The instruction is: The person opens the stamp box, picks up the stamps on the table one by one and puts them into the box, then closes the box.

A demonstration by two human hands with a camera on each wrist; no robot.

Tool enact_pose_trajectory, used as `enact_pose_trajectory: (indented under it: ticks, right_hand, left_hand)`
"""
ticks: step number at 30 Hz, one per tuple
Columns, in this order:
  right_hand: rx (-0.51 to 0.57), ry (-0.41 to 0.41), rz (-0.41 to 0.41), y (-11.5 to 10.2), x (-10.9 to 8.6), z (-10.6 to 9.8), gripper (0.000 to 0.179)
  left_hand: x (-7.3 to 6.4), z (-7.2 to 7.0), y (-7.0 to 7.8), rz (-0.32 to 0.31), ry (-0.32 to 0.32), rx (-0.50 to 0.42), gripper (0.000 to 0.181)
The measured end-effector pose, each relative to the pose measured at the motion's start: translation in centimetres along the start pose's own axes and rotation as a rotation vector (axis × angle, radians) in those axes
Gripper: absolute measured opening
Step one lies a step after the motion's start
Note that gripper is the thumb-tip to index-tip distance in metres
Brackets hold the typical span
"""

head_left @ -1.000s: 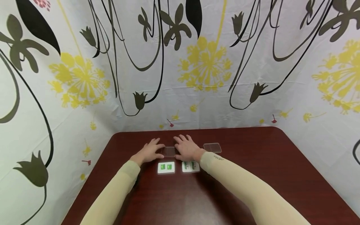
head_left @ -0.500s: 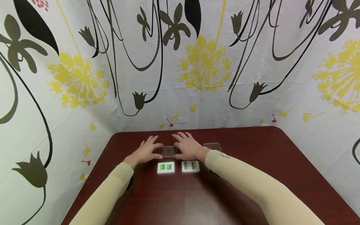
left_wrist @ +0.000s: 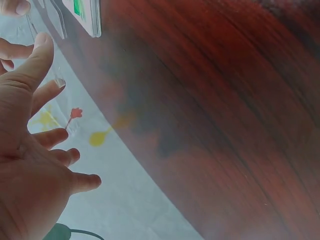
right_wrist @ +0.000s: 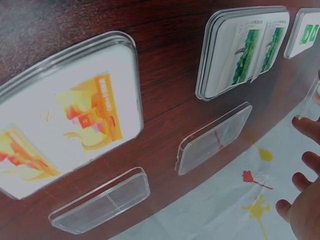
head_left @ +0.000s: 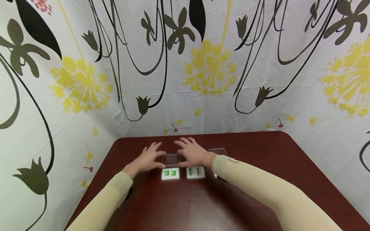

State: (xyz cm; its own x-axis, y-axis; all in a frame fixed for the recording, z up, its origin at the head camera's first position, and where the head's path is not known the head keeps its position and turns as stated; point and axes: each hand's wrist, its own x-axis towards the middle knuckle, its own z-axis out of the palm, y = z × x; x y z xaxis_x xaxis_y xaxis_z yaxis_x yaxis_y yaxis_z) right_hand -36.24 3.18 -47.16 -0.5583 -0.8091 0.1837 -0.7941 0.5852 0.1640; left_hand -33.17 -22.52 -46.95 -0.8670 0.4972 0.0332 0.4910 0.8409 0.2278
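A clear plastic lid (head_left: 171, 159) spans the gap between my two hands, just behind a clear case with two green squares (head_left: 170, 174). My left hand (head_left: 147, 157) holds its left end between thumb and forefinger, the other fingers spread. At the opposite end my right hand (head_left: 193, 152) grips the lid by thumb and forefinger. In the left wrist view, the lid's edge runs between the left thumb (left_wrist: 42, 50) and forefinger. The right wrist view shows only the right hand's fingers (right_wrist: 307, 200) and a bit of the lid (right_wrist: 310, 97).
To the right stands a case with green landscape pictures (right_wrist: 247, 52), then one with orange pictures (right_wrist: 90, 112), mostly under my right sleeve in the head view. Two clear lids (right_wrist: 215, 140) lie behind these cases. A patterned cloth (head_left: 202, 96) hangs behind the dark red table (head_left: 179, 205).
The lid, held by both hands, has come nearer to the case with green squares. Both hands have shifted slightly left and towards me. The cases stay in place.
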Motion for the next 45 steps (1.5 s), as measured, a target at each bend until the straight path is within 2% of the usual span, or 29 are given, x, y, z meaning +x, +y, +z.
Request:
enact_pose_trajectory:
  ticks: [13, 23, 33, 45]
  right_hand:
    - [0.024, -0.013, -0.048, -1.1, -0.4, -0.4, 0.054]
    - [0.087, -0.066, -0.057, -1.9, -0.8, 0.2, 0.045]
    - [0.091, -0.099, -0.052, -2.7, -1.0, 1.0, 0.051]
    - [0.059, -0.096, -0.073, -2.9, -0.9, 1.6, 0.053]
  left_hand:
    - [-1.6, 0.0, 0.5, 0.004, -0.028, -0.007, 0.053]
    - [-2.2, 1.1, 0.6, 0.019, -0.078, -0.019, 0.051]
    - [-2.7, 2.2, 0.4, 0.021, -0.097, -0.005, 0.057]
    - [-3.0, 2.2, 0.8, 0.022, -0.11, 0.002, 0.056]
